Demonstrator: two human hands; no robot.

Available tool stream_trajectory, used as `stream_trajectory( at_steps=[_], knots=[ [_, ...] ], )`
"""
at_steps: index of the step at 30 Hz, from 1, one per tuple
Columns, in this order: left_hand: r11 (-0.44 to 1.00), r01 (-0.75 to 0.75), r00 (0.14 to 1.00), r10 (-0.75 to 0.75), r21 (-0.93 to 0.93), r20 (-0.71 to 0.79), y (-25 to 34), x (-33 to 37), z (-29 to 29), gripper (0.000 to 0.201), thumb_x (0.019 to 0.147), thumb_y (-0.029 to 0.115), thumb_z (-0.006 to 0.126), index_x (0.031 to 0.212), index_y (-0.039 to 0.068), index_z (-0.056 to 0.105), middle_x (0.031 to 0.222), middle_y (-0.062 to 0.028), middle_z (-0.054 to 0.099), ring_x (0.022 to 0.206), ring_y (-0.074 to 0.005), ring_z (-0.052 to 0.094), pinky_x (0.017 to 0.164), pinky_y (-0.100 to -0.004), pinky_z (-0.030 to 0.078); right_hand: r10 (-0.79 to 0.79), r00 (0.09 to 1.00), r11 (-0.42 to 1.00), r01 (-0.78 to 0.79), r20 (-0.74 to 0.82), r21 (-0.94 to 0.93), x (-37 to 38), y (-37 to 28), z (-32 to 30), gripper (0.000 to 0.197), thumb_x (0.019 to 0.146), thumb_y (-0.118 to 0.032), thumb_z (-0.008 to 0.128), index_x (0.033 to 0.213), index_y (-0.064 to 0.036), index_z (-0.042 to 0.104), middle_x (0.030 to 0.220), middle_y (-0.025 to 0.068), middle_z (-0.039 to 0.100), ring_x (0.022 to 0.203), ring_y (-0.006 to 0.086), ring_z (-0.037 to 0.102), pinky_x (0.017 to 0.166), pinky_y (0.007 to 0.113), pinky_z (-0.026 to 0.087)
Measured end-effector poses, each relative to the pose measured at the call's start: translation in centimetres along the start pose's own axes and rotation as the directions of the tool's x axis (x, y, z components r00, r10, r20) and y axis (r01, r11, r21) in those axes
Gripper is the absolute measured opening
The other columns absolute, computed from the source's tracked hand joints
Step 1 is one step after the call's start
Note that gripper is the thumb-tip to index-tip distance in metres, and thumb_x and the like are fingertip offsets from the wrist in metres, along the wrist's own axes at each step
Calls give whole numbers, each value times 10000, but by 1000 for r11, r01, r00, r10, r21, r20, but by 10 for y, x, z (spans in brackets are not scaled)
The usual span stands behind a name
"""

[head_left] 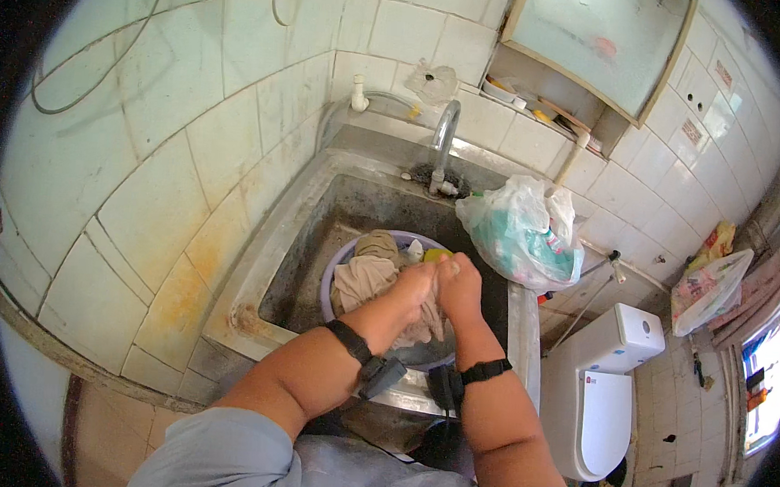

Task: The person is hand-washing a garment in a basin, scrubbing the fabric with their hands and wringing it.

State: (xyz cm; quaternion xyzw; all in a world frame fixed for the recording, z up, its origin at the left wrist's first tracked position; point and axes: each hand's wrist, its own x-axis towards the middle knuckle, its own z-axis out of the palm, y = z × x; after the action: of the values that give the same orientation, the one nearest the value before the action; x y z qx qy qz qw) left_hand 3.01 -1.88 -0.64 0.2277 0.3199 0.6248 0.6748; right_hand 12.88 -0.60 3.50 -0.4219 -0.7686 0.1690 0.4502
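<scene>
The metal sink (pixel 307 226) held a purple basin (pixel 335 280) near its front edge. A beige cloth (pixel 361 282) lay in the basin. A plastic bag (pixel 518 233) sat on the sink's right rim. The left hand (pixel 414 284) and right hand (pixel 460 287) were both clenched on the cloth, touching.
</scene>
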Motion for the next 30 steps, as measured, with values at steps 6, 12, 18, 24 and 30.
stream_trajectory(
  at_steps=[6, 12, 18, 24, 30],
  knots=[
    [987, 162, 987, -162, 4, 8, 8, -4, 13, 332, 955, 307, 479, 1139, 50, 579, 1073, -116, 652, 955, -264, 629, 863, -422, 501, 277, 961, 961, -276, -25, 30, 1, 13, -6, 320, 923, -277, 566, 790, 9, 515, 727, 248, 556, 694, 423, 573, 612, 459, 431],
    [984, 151, 984, -159, -94, -79, 17, -11, 4, 397, 1009, 413, 401, 1112, 72, 577, 1054, -99, 635, 964, -266, 606, 820, -464, 507, -29, 993, 996, 38, 118, -76, -9, -37, -9, 313, 940, -290, 552, 852, 9, 528, 791, 272, 581, 747, 475, 559, 643, 487, 440],
    [973, 221, 971, -214, -60, 108, 12, 1, 12, 398, 960, 418, 523, 1131, 70, 613, 1098, -79, 663, 992, -251, 627, 877, -421, 497, 230, 972, 969, -224, -46, 107, 8, 32, -8, 360, 970, -275, 516, 777, 30, 519, 717, 222, 549, 653, 359, 538, 627, 433, 429],
    [975, 122, 971, -157, 187, 182, 33, -10, 14, 308, 925, 318, 626, 1095, 61, 623, 1031, -89, 671, 922, -246, 648, 802, -416, 523, 361, 933, 832, -316, -12, 455, 13, 54, -15, 402, 990, -340, 488, 808, 13, 554, 721, 132, 557, 678, 221, 515, 649, 375, 423],
    [981, -32, 996, 46, 189, -70, 42, 3, -3, 390, 922, 296, 653, 1188, 32, 546, 1153, -88, 593, 1053, -193, 558, 865, -348, 465, 490, 863, 520, -405, 126, 752, 12, 29, -24, 328, 976, -351, 517, 835, -59, 566, 775, 14, 512, 721, 121, 477, 632, 303, 406]
  ],
)
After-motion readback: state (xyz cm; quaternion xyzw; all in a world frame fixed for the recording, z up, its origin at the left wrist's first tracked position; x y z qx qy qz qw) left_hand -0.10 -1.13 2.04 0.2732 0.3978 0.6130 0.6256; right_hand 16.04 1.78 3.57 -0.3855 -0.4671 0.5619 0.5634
